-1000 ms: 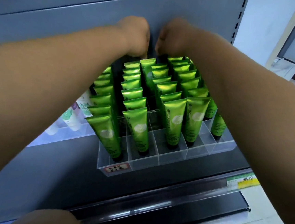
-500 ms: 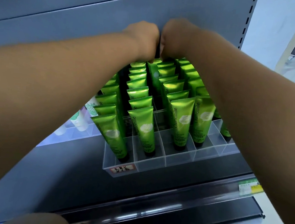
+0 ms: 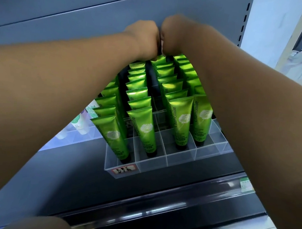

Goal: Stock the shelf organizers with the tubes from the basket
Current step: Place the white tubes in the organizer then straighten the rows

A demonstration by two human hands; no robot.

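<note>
Your left hand point(image 3: 144, 36) and right hand point(image 3: 174, 34) sit knuckle to knuckle at the upper centre, fingers curled down behind the back row. Whether they grip anything, I cannot tell. The green tubes point(image 3: 180, 124) stand in the clear organizer point(image 3: 179, 159) at mid-frame on the shelf point(image 3: 68, 171); no basket shows. Your forearms pass close over the tube tops, so a careless pull back could topple a row. A second ago your hands were apart; now they touch.

Green tubes point(image 3: 146, 130) stand cap-down in rows w/in clear divided organizer point(image 3: 179, 158).
</note>
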